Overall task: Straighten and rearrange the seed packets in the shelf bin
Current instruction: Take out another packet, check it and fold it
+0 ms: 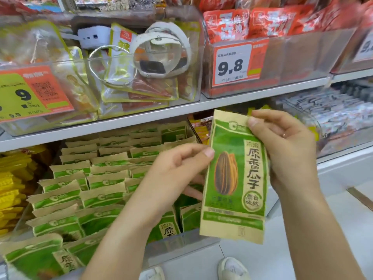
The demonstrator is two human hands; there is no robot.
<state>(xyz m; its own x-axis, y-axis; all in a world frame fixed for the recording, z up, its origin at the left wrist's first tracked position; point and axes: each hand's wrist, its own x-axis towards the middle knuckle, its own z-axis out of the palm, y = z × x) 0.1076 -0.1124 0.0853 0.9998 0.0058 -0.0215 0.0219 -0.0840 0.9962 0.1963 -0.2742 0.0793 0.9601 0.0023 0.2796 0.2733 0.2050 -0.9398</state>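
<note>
A green and tan sunflower seed packet is held upright in front of the lower shelf. My right hand pinches its top right corner and wraps behind its right edge. My left hand touches its left edge with thumb and curled fingers, some fingers behind the packet. Several matching packets stand in rows inside a clear shelf bin, with a few leaning at the front.
Yellow packets fill the bin to the left. Above, a clear bin holds a watch, a bangle and snack bags. Red packets sit behind a 9.8 price tag. White shoes show on the floor.
</note>
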